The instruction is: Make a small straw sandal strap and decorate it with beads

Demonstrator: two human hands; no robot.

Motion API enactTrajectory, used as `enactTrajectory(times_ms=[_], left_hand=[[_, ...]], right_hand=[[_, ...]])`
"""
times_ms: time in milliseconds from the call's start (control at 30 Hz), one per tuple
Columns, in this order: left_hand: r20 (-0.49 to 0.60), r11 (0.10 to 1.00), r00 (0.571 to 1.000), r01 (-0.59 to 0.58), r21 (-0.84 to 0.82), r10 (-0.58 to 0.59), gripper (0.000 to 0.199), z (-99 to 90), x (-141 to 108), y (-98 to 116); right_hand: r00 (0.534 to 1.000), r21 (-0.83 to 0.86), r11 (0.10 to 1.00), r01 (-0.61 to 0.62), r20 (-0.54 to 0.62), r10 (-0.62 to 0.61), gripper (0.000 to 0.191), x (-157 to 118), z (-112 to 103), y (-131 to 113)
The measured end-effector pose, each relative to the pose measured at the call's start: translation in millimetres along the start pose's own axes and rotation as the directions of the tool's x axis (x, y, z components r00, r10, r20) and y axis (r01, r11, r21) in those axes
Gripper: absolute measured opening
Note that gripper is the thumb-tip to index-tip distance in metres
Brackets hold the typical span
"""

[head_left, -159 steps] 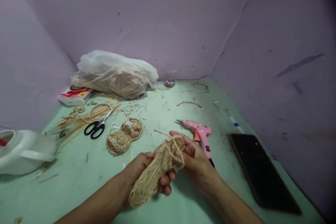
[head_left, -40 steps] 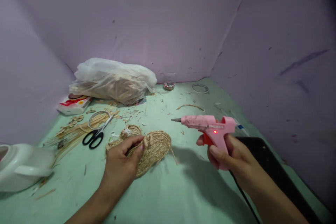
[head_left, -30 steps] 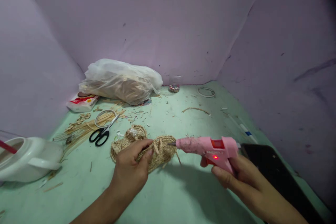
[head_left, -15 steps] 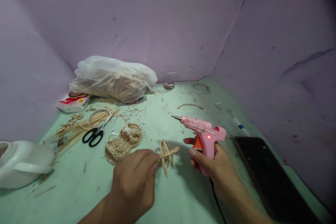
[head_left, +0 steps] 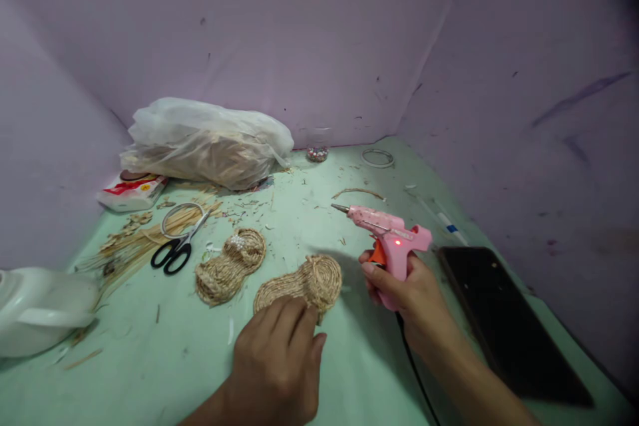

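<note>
In my right hand [head_left: 399, 279] is a pink glue gun [head_left: 387, 229], its nozzle aimed left and a red light lit on its side. My fingers wrap its handle near the orange trigger. My left hand [head_left: 279, 353] has its fingers curled on the near edge of a small woven straw slipper [head_left: 325, 279], hiding part of it; the thumb stands off to the right. This slipper lies broad side up, with a coiled rounded end. Just left of it sits another woven slipper [head_left: 229, 266] with a cluster of white beads on its strap.
Scissors [head_left: 174, 249], a white ring [head_left: 168, 223] and straw strips [head_left: 137, 243] lie leftward. Behind are a plastic bag [head_left: 210, 143], a bead jar [head_left: 318, 150] and another ring [head_left: 378, 158]. A phone [head_left: 509, 319] lies right, a white jug [head_left: 44, 313] at far left.
Earlier my left hand held a piece showing crossed straw strips; now a slipper's broad face shows under it. That hand shifted slightly right and down. The glue gun stays gripped.
</note>
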State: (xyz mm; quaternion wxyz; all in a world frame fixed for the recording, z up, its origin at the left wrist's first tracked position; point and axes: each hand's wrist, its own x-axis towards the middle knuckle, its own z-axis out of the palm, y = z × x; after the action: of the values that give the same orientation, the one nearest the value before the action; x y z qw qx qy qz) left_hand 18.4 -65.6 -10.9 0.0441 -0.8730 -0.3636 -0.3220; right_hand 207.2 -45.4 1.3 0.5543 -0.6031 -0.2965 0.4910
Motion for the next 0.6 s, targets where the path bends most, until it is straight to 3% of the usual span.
enactTrajectory(times_ms=[100,167,267,333,367,500,600], left_hand=[[-0.031,0.993,0.995,0.098,-0.066,-0.1,0.016,-7.7,4,-12],[0.039,0.968,0.968,0.251,-0.03,-0.25,0.013,-10.3,10,-23],[0.292,0.896,0.848,0.431,0.106,-0.442,0.016,-10.7,18,-33],[0.41,0.873,0.772,0.453,0.18,-0.485,0.018,-10.0,21,-34],[0.437,0.87,0.754,0.451,0.198,-0.49,0.019,-9.6,22,-33],[0.468,0.862,0.731,0.479,0.166,-0.496,0.023,-9.2,22,-29],[0.499,0.811,0.682,0.581,0.074,-0.534,0.02,-9.2,22,-29]], right_hand=[[0.998,-0.033,0.999,-0.042,-0.047,0.04,0.032,2,-2,1],[0.997,-0.077,0.994,-0.077,-0.036,0.075,0.033,3,-2,4],[0.996,-0.14,0.987,-0.085,0.007,0.087,0.028,2,2,11],[0.997,-0.158,0.984,-0.082,0.001,0.083,0.027,0,7,16],[0.997,-0.165,0.983,-0.082,-0.01,0.081,0.028,-2,10,18],[0.997,-0.2,0.977,-0.073,-0.034,0.067,0.027,-5,21,22],[0.998,-0.201,0.977,-0.07,-0.023,0.066,0.023,-6,23,21]])
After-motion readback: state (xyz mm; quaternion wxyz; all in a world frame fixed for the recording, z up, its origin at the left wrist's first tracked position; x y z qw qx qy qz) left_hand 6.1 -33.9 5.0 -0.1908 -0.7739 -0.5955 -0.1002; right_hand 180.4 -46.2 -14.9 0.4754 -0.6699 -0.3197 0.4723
